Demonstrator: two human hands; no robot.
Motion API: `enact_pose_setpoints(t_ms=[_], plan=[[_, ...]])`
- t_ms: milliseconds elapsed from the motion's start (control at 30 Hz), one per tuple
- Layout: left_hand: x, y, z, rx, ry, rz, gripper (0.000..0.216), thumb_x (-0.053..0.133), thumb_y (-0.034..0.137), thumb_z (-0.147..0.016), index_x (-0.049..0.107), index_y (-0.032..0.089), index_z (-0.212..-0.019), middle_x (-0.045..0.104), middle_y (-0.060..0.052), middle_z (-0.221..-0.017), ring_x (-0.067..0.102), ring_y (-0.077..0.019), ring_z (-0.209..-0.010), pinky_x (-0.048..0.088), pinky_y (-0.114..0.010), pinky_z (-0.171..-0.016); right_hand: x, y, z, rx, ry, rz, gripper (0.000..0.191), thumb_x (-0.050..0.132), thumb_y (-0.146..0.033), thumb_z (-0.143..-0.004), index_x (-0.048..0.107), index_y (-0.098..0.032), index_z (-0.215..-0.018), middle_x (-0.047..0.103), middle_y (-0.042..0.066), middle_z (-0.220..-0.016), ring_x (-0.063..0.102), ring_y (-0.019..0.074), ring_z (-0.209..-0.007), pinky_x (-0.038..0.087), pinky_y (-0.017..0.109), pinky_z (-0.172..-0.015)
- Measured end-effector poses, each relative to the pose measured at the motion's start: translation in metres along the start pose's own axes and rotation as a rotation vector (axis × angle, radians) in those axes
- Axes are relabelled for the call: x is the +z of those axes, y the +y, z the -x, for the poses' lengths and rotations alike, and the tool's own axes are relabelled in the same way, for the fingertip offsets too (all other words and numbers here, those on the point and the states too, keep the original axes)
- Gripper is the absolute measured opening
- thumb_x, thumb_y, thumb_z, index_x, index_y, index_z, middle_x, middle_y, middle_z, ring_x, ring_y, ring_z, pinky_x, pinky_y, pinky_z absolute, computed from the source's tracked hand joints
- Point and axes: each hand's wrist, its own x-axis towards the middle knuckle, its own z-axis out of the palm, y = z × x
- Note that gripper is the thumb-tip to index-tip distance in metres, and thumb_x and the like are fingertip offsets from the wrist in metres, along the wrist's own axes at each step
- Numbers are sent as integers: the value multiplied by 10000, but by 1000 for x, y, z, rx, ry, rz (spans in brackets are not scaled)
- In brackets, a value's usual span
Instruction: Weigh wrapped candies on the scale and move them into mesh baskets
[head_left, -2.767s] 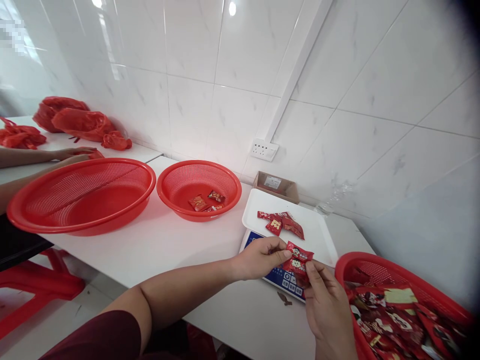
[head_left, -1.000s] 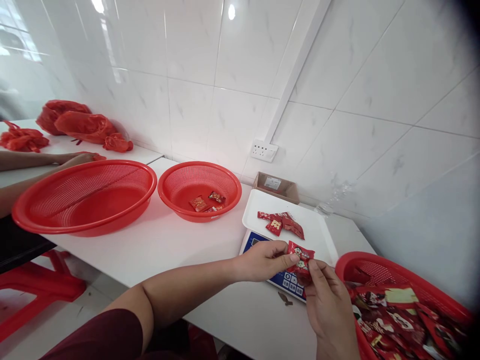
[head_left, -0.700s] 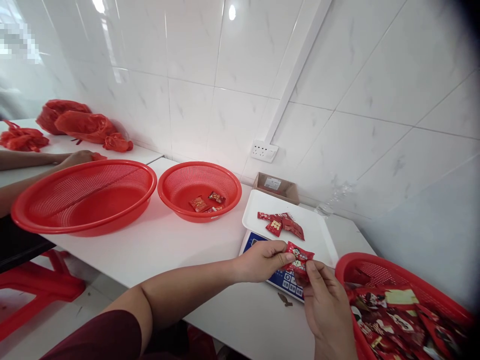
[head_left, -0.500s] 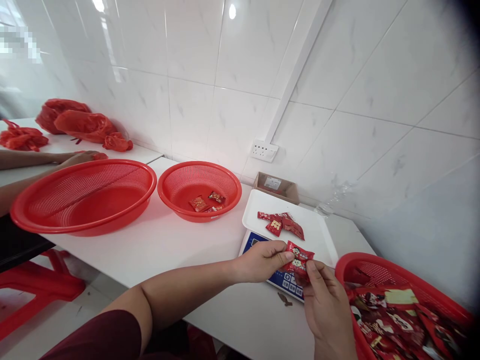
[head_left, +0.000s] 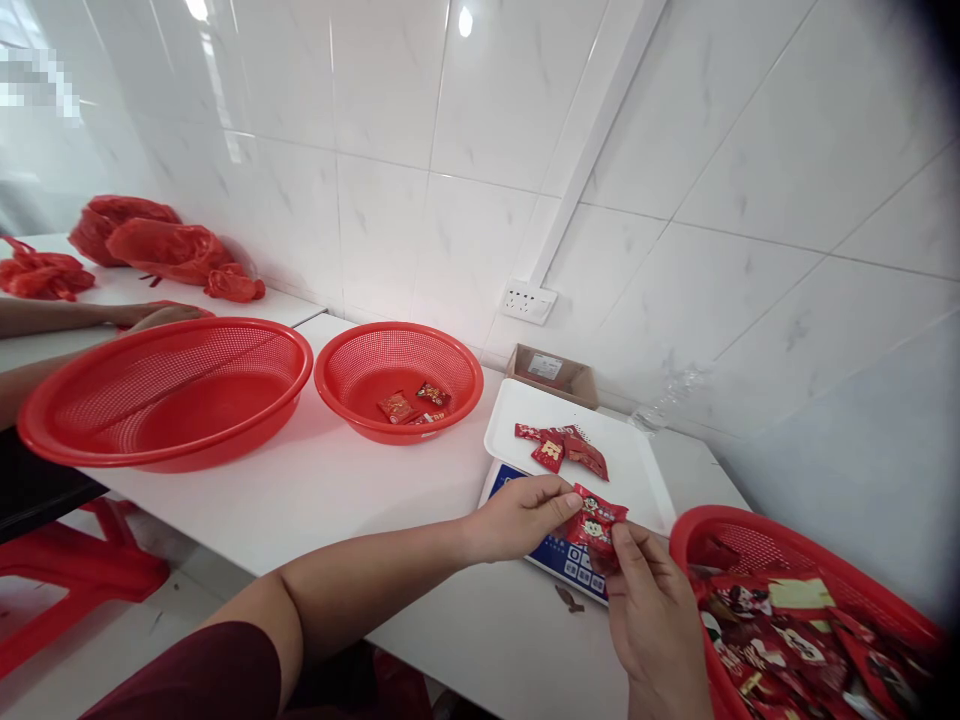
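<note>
Between my two hands is a small red snack packet (head_left: pixel 595 518) printed with cartoon faces. My left hand (head_left: pixel 525 515) pinches its left edge with thumb and finger, and my right hand (head_left: pixel 649 590) grips its lower right edge. Both are closed on it, just in front of a weighing scale (head_left: pixel 577 568) with a blue keypad. Several red packets (head_left: pixel 566 448) lie on the scale's white tray (head_left: pixel 645 490). To the right, a red basket (head_left: pixel 697 530) is heaped with many more wrapped packets (head_left: pixel 802 640).
A round red basket (head_left: pixel 337 400) with a few packets and a larger red basket (head_left: pixel 247 440) stand to the left. Behind the scale are a cardboard box (head_left: pixel 577 380) and a clear plastic bottle (head_left: pixel 671 395). Red bags (head_left: pixel 172 250) and another person's hand (head_left: pixel 161 317) are at far left.
My left thumb has shifted slightly on the packet, which stays almost in place between both hands. The other person's hands at far left have moved a little.
</note>
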Motion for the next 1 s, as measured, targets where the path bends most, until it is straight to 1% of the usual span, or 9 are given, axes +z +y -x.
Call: enact_pose_setpoints(t_ms=[67, 233, 400, 567, 733, 833, 933, 1000], plan=[[0, 1, -1, -25, 10, 47, 445, 487, 596, -784, 476, 160, -694, 452, 25, -646, 401, -102, -607, 341, -229, -583, -1, 1, 0, -1, 8, -3, 324, 727, -503, -654, 616, -216, -752, 650, -2, -674, 573, 180, -616, 477, 307, -564], [-1, 0, -3, -52, 24, 85, 454, 534, 602, -747, 513, 151, -694, 478, 20, -641, 424, -104, -611, 350, -236, -605, -6, 4, -1, -24, 33, 106, 353, 704, -519, -675, 609, -193, -769, 619, -3, -628, 530, 153, -539, 441, 269, -489], [0, -3, -3, -61, 36, 131, 472, 562, 614, -723, 525, 143, -710, 496, 17, -654, 435, -102, -620, 352, -236, -610, -8, 6, -1, -25, 52, 95, 354, 708, -517, -676, 604, -198, -786, 599, -21, -605, 508, 138, -527, 422, 251, -477], [2, -10, -3, -42, 11, 167, 433, 653, 554, -681, 536, 139, -729, 499, 21, -667, 431, -93, -616, 345, -232, -601, -7, 6, -2, -56, 71, 133, 372, 691, -537, -678, 607, -193, -792, 589, -20, -586, 506, 142, -500, 415, 267, -471], [2, -14, -7, -47, 67, 143, 390, 657, 507, -696, 528, 140, -686, 486, 34, -621, 414, -81, -575, 328, -222, -565, -9, 8, -6, -107, 85, 196, 424, 660, -604, -670, 602, -193, -759, 625, 0, -633, 522, 160, -518, 419, 285, -484], [1, -13, -9, -58, 115, 133, 394, 671, 504, -679, 514, 143, -662, 474, 45, -589, 400, -73, -548, 310, -216, -540, -7, 7, -9, -111, 87, 201, 413, 679, -592, -655, 600, -199, -749, 596, -21, -589, 510, 151, -507, 417, 276, -484], [2, -11, -10, -79, 115, 226, 435, 704, 530, -626, 517, 139, -664, 490, 42, -584, 414, -72, -546, 322, -216, -547, -3, 5, -11, -68, 72, 172, 377, 698, -550, -660, 598, -206, -779, 554, -45, -540, 476, 132, -462, 397, 259, -448], [3, -10, -10, -102, 97, 313, 469, 730, 543, -583, 531, 130, -681, 522, 28, -609, 439, -74, -558, 344, -220, -566, -1, 6, -12, -83, 63, 139, 369, 691, -549, -667, 585, -211, -769, 561, -44, -552, 476, 129, -466, 399, 255, -442]])
